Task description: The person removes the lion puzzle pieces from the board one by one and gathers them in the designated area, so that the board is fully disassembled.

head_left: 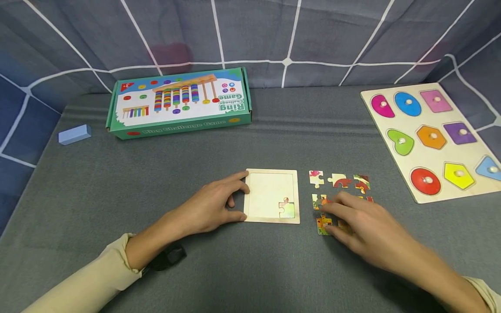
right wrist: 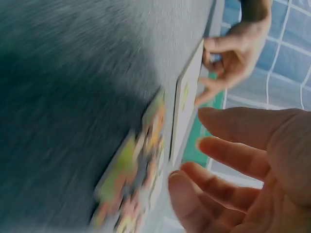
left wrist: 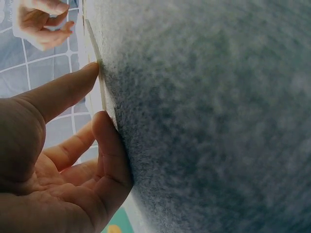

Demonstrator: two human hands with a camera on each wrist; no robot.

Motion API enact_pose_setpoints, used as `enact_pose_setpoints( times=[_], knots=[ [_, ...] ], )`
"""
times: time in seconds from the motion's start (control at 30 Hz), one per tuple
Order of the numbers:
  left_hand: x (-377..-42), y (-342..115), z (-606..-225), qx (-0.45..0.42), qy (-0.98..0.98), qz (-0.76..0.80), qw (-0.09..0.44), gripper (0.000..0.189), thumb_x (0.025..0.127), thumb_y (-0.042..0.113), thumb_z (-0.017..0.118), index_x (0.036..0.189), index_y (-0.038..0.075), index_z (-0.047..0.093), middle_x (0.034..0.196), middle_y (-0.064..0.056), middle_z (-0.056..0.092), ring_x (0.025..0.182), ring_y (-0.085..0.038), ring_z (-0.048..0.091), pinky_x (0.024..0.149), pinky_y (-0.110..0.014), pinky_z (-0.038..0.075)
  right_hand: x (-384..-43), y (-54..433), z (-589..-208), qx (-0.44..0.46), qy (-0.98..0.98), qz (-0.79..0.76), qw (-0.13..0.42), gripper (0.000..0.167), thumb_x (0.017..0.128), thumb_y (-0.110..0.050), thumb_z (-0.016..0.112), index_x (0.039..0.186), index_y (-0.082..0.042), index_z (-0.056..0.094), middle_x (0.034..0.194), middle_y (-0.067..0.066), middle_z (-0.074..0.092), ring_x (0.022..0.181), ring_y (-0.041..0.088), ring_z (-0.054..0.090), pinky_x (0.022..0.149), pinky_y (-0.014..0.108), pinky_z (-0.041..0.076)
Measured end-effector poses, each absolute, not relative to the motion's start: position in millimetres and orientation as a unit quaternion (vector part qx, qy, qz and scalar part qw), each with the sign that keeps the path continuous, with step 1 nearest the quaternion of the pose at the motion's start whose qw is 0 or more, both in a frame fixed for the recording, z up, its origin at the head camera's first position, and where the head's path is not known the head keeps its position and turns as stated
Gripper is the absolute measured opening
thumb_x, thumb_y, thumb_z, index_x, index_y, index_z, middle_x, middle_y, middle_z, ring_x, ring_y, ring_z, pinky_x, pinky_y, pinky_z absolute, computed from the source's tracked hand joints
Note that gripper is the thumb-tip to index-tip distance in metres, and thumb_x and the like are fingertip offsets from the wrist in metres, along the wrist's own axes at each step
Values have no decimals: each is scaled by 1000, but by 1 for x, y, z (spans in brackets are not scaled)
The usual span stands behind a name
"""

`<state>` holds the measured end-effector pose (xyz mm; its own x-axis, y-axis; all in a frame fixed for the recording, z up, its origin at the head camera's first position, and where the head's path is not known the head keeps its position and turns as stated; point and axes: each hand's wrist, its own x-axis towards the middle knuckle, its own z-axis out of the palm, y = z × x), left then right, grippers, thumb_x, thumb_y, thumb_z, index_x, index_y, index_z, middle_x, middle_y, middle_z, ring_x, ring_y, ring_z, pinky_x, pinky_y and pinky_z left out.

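Observation:
A square wooden puzzle tray lies flat on the table, with one jigsaw piece in its lower right corner. My left hand holds the tray's left edge, thumb near the lower corner and fingers higher up; the left wrist view shows the fingertips against that thin edge. To the tray's right, several loose jigsaw pieces lie in rows. Over the lower rows hovers my right hand, hiding some pieces. In the right wrist view its thumb and fingers are apart, with nothing between them.
A green Ring Challenge Game box lies at the back left, beside a small blue block. At the right is a wooden shape board with knobbed colored shapes. Grey cloth with white lines hangs behind the table.

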<state>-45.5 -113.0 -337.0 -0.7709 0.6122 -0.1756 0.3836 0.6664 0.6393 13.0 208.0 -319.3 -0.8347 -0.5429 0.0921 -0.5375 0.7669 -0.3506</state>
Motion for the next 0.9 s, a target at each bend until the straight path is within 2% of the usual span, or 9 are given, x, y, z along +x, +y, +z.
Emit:
enact_pose_setpoints(
  times=[0.1, 0.27, 0.53, 0.73, 0.9],
  knots=[
    [-46, -113, -336, 277, 892, 298, 196, 47, 77, 16, 86, 118, 7, 64, 154, -15, 36, 72, -8, 52, 70, -30, 44, 7, 193, -319, -309, 927, -211, 7, 37, 73, -14, 87, 107, -14, 73, 100, -8, 59, 76, 3, 51, 62, 27, 46],
    [-46, -113, -336, 276, 892, 296, 201, 47, 78, 17, 86, 118, 7, 63, 155, -14, 36, 72, -6, 52, 71, -31, 44, -1, 168, -319, -312, 913, -260, 48, 36, 78, -12, 84, 111, -13, 71, 105, -7, 57, 69, -1, 49, 62, 23, 44],
    [-46, -115, -337, 279, 889, 303, 203, 45, 80, 15, 84, 119, 7, 63, 155, -14, 36, 73, -6, 52, 71, -30, 44, -14, 147, -325, -293, 916, -266, 62, 39, 78, -14, 84, 114, -13, 69, 107, -5, 61, 79, 11, 55, 67, 31, 45],
    [-46, -113, -335, 275, 889, 301, 207, 46, 80, 17, 84, 119, 8, 63, 155, -13, 35, 72, -6, 53, 71, -29, 45, -17, 145, -328, -284, 921, -251, 95, 41, 78, -16, 84, 116, -13, 69, 107, -4, 63, 89, 12, 56, 74, 36, 46],
    [-46, -113, -335, 271, 891, 298, 209, 46, 79, 17, 85, 119, 8, 63, 156, -13, 35, 72, -6, 52, 70, -29, 45, -18, 144, -327, -293, 922, -231, 105, 39, 78, -19, 85, 115, -13, 70, 105, -4, 62, 86, 11, 54, 73, 35, 45]
  ],
)
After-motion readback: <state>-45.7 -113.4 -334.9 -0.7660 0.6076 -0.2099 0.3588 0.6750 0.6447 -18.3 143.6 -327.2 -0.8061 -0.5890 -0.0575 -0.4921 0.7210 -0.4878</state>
